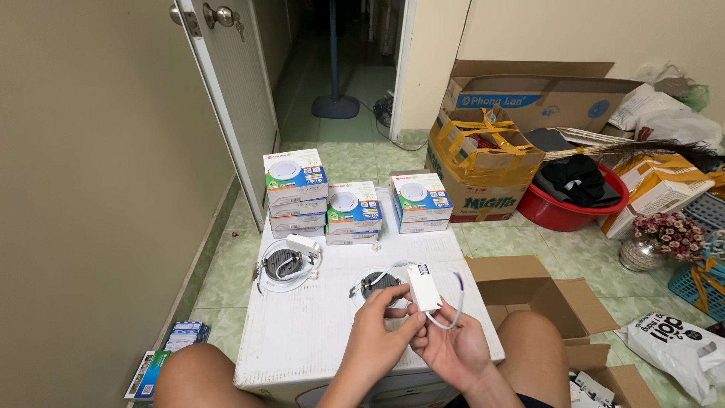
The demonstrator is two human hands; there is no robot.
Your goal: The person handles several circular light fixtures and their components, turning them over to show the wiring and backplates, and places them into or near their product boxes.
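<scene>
Driver: small white box (pixel 424 287) sat between both hands, above the table's near edge, held upright-tilted.
Left hand: (pixel 381 321) fingers closed, pinching the driver's lower left side.
Right hand: (pixel 451 349) curled under the driver, gripping it and the white cable (pixel 458 298) looping to its right.
Lamp: round downlight (pixel 376 284) lay on the table (pixel 317 332) just beyond the left hand.
Second lamp: (pixel 283 264) well left of the hands.
Boxes: stacked cartons (pixel 353 205) far beyond both hands.

White driver box (pixel 424 287) with white cable (pixel 453 302); white surface (pixel 317 332); white-and-blue boxes (pixel 355 208) with green corners; pale green marbled floor tiles (pixel 559 249); red basin (pixel 563 214); brown cardboard box (pixel 521 283)
</scene>
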